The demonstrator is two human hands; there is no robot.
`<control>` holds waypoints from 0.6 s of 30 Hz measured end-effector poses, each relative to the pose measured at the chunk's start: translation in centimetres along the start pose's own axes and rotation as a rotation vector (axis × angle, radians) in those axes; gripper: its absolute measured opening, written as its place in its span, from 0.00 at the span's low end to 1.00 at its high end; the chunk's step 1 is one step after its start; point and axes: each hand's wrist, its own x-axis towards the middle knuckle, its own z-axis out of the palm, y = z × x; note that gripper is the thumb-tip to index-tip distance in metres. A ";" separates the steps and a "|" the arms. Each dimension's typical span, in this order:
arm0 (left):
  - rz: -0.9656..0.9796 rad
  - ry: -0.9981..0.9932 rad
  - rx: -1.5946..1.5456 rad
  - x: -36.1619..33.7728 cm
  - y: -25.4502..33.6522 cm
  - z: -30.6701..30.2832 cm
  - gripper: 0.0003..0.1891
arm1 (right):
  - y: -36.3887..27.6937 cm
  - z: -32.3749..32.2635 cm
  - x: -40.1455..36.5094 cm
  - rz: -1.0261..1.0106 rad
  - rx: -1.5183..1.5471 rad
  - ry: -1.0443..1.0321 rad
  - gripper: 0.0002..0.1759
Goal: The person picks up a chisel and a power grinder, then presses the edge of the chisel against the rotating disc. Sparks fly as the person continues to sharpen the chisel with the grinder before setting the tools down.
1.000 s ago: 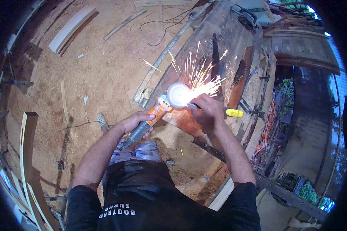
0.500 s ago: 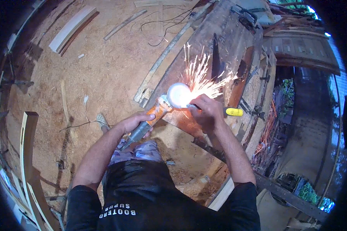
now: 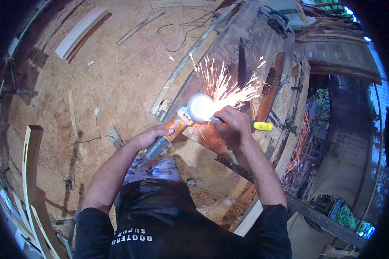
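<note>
My left hand is wrapped round the body of an orange and grey angle grinder. The grinder's round disc glows brightly at its right edge, and sparks fan up and to the right over the workbench. My right hand is closed on a small metal piece, whose tip touches the disc's edge. Fingers hide most of that piece. Just right of my right hand is a yellow and black handle; whether it joins the held piece is not clear.
A handsaw blade and a toothed round blade lie on the bench. At its far end sits a dark clamp-like tool. Curved wooden pieces stand at left, and a cable crosses the sawdust-covered floor.
The spark spray has changed shape, with a few sparks now flying further left. Both hands and the grinder are nearly where they were.
</note>
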 end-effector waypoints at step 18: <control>-0.014 -0.002 -0.021 0.2 -0.2 -0.2 0.30 | 0.1 0.0 -0.1 -0.010 -0.006 0.007 0.06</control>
